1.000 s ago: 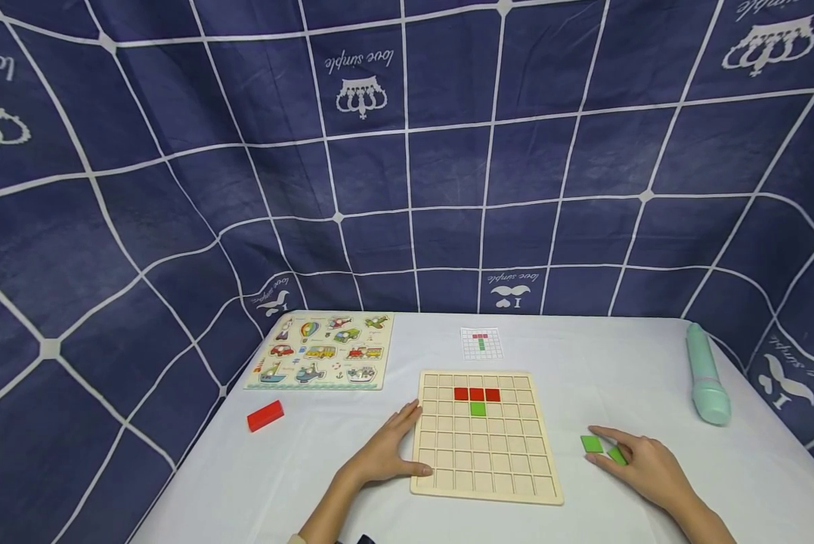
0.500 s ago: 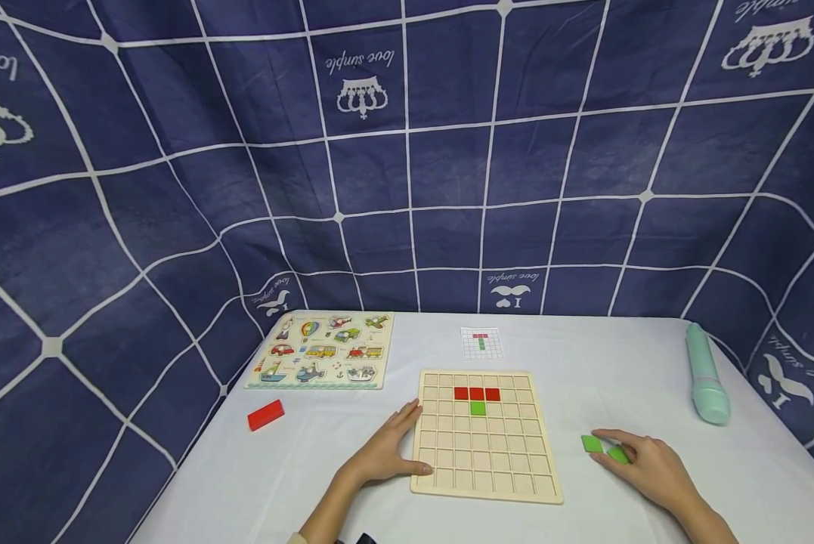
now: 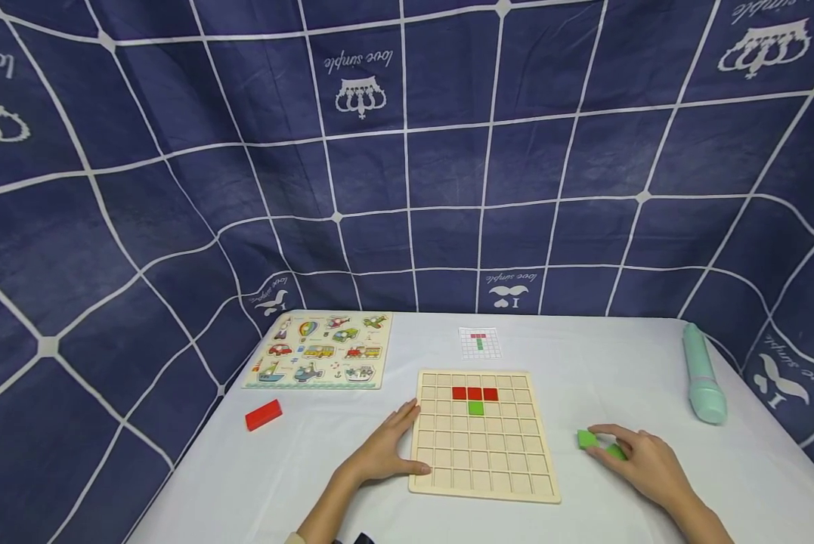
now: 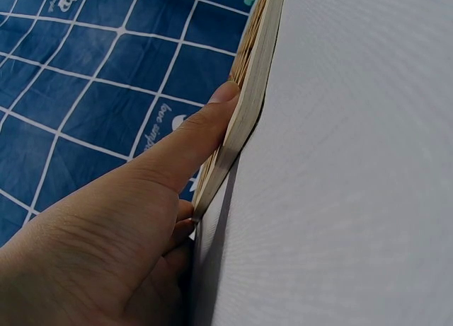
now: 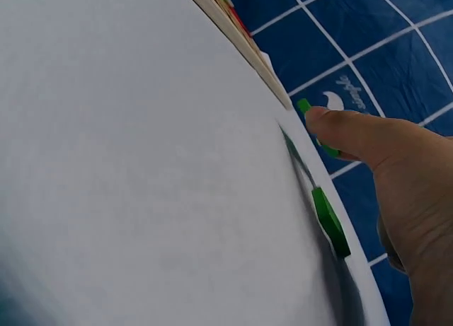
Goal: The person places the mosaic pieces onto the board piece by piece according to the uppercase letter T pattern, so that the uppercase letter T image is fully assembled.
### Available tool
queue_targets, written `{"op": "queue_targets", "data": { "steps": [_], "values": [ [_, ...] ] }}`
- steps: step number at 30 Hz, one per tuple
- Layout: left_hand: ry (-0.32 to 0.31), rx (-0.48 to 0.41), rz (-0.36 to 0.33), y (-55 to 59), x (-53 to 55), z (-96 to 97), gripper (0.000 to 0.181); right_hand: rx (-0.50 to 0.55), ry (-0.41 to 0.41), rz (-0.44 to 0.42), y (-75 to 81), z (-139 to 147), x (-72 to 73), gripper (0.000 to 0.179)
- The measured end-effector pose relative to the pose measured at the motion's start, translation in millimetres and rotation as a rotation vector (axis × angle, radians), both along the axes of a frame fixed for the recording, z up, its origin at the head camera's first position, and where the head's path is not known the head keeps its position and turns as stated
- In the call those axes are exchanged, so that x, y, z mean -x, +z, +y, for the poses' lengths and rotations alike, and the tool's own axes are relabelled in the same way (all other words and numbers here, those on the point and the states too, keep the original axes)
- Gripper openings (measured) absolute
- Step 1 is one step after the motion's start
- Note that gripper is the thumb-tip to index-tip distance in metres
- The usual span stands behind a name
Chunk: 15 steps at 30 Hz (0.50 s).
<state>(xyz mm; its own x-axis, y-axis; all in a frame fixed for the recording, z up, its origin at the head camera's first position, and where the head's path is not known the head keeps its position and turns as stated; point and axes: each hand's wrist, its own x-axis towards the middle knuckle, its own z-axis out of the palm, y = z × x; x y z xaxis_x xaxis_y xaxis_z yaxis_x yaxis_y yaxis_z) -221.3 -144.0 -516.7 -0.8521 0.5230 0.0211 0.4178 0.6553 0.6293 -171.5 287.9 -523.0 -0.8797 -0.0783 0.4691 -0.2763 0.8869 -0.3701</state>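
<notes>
My left hand rests at the left side of a wooden grid board, thumb over the near left corner and fingers along the edge. In the left wrist view, the thumb lies on top of the board's rim. To the right of the board, my right hand pinches a green square tile between thumb and fingertips. The right wrist view shows this tile raised off the table, partly hidden by the thumb. A second green tile lies on the cloth below the hand.
On the board sit red tiles in a row with a green tile below. A pattern card lies behind it. Around are a picture puzzle, a red block and a mint-green microphone-shaped object.
My right hand has taken hold of the left one of the two loose green tiles and lifted it slightly. The left hand stays on the board.
</notes>
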Motion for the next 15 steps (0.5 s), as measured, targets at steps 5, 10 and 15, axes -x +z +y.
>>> {"op": "queue_targets", "data": {
  "steps": [5, 10, 15],
  "values": [
    [0.000, 0.003, 0.001, -0.9, 0.7, -0.7, 0.111, -0.004, 0.030, 0.046, 2.1, -12, 2.4, 0.028],
    [-0.002, 0.004, 0.004, -2.3, 1.2, -0.8, 0.111, -0.025, 0.053, 0.075, 2.0, -27, 5.3, 0.028],
    [0.000, -0.002, 0.001, -1.8, 0.7, -0.3, 0.111, -0.042, 0.090, 0.096, 0.3, -48, 13.1, 0.029]
  ]
}}
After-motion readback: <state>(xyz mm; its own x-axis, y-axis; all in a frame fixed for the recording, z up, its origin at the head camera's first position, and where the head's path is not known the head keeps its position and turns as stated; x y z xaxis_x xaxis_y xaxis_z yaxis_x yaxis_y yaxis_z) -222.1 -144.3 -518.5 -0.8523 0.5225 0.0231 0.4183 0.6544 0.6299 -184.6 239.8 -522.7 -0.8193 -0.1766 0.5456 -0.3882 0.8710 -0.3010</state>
